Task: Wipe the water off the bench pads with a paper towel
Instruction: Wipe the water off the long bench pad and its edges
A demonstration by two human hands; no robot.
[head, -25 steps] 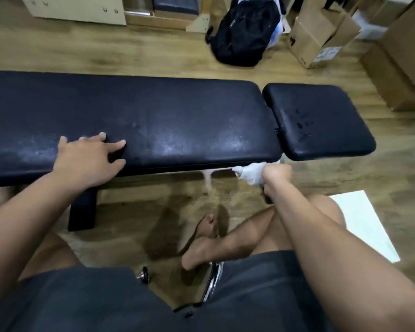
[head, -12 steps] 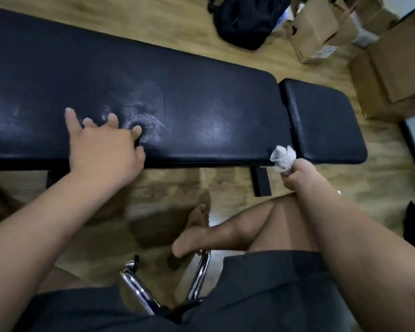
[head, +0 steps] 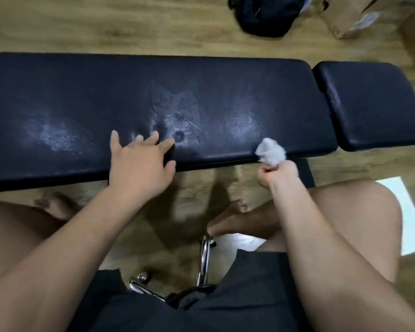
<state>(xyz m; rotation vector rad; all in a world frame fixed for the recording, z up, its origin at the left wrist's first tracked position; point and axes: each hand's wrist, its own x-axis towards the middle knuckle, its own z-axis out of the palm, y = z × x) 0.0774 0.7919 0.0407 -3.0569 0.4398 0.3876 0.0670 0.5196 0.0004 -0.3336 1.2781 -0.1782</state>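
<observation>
- Two black bench pads lie end to end across the view: the long pad [head: 153,97] to the left and the short seat pad [head: 374,104] to the right, with a narrow gap between them
- Left hand [head: 139,164] rests flat on the near edge of the long pad, fingers straight and spread; judged to be bracing the person or steadying the bench while the other hand works
- Right hand [head: 279,172] has its fingers curled round a crumpled paper towel [head: 271,150], which sticks up out of the fist and sits against the near edge of the long pad near its right end; judged to be poised for a wiping stroke
- Pad covering looks like grained vinyl with rounded, cushioned corners; a faint embossed logo [head: 175,104] shows at mid-pad
- Pale, speckled sheen and several dark round droplets [head: 179,135] lie just beyond the left fingertips; that moisture is judged to be not yet wiped
- Towel is white, soft and bunched into a ball, and may already be damp; this cannot be confirmed
- Surroundings: wood-grain floor [head: 82,25], black backpack [head: 266,15], cardboard box [head: 352,15] and chrome tubing [head: 204,262] below the person's knees
</observation>
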